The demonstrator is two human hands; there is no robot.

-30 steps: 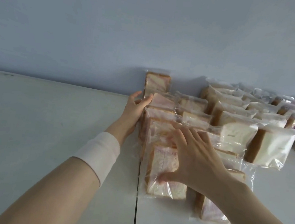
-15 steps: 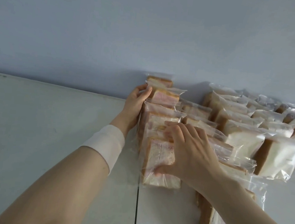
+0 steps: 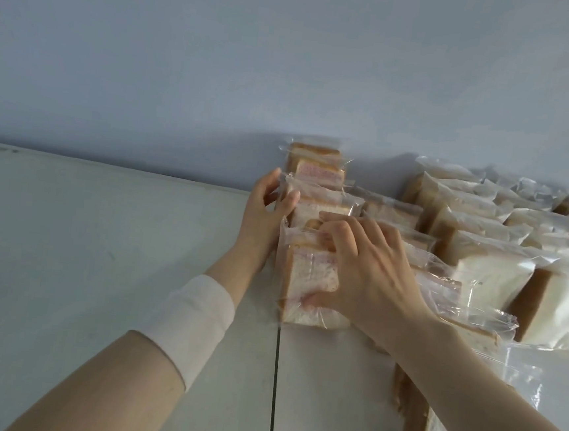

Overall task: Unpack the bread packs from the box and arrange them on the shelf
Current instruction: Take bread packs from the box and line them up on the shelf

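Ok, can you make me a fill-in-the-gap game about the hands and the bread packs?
1. The white cuff is worn on the ____ arm.
2. The right hand presses on the front bread pack, whose bread has ____ streaks.
3. The left hand touches the ____ side of the row of packs.
4. Behind the shelf stands a plain ____.

Missing words: left; pink; left; wall
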